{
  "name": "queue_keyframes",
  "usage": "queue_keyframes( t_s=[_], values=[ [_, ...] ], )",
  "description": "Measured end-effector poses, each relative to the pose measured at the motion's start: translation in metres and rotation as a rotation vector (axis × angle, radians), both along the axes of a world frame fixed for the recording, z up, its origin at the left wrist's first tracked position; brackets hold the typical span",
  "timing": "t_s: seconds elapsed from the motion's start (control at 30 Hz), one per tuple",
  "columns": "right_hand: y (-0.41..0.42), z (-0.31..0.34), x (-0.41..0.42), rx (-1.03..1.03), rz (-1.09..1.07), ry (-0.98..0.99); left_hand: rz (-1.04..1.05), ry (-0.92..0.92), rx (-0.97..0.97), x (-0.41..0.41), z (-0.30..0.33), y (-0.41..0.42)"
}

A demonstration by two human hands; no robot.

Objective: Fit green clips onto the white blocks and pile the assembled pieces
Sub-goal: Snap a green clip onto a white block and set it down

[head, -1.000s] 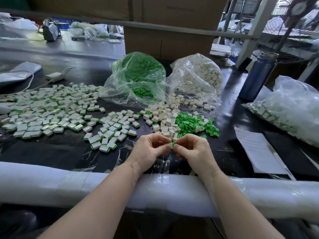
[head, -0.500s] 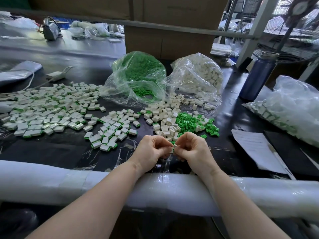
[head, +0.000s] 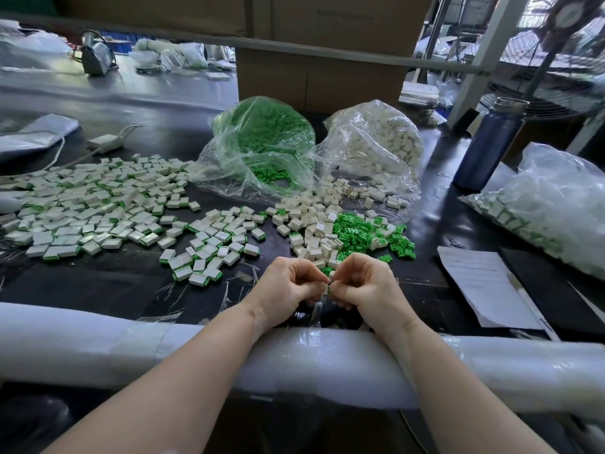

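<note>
A small white-and-green piece (head: 330, 284) is pinched between the fingertips of both hands, just above the dark worktop (head: 131, 283) near its padded front edge (head: 98, 342). The left hand (head: 288, 290) and the right hand (head: 366, 290) have their fingers curled in around it, knuckles almost touching; how far clip and block are joined is hidden by the fingers. Just beyond the hands lie loose white blocks (head: 311, 224), and beyond the right hand a scatter of green clips (head: 363, 232). Beyond and left of the left hand sits a small pile of assembled pieces (head: 209, 247), with a far wider spread of them (head: 85, 204) further left. Farther back stand a clear bag of green clips (head: 262, 142) and a clear bag of white blocks (head: 376, 142). Right of the right hand lies a sheet of paper (head: 481, 283), with a blue bottle (head: 491, 142) beyond it.
</note>
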State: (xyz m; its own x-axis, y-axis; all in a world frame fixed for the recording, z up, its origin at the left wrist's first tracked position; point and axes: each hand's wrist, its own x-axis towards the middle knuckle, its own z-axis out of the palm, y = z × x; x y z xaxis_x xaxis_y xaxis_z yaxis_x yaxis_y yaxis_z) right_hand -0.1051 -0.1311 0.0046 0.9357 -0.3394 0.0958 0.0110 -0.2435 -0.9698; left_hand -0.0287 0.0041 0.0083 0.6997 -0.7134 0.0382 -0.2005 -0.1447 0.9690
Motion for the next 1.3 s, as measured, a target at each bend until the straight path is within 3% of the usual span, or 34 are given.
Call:
queue_keyframes(
  t_s=[0.5, 0.83, 1.03, 1.3],
  values=[
    [-0.002, -0.003, 0.001, 0.03, -0.007, -0.006, -0.016, -0.064, 0.011, 0.001, -0.005, -0.002],
    [-0.003, -0.003, 0.0, 0.182, -0.075, -0.051, 0.031, -0.051, -0.035, 0.003, -0.01, -0.004],
    [0.002, -0.004, 0.003, 0.058, -0.102, 0.016, 0.092, 0.029, -0.042, 0.003, -0.008, -0.004],
    [0.001, -0.002, 0.002, 0.013, -0.06, 0.09, 0.044, 0.002, 0.019, 0.002, -0.007, -0.003]
  ],
)
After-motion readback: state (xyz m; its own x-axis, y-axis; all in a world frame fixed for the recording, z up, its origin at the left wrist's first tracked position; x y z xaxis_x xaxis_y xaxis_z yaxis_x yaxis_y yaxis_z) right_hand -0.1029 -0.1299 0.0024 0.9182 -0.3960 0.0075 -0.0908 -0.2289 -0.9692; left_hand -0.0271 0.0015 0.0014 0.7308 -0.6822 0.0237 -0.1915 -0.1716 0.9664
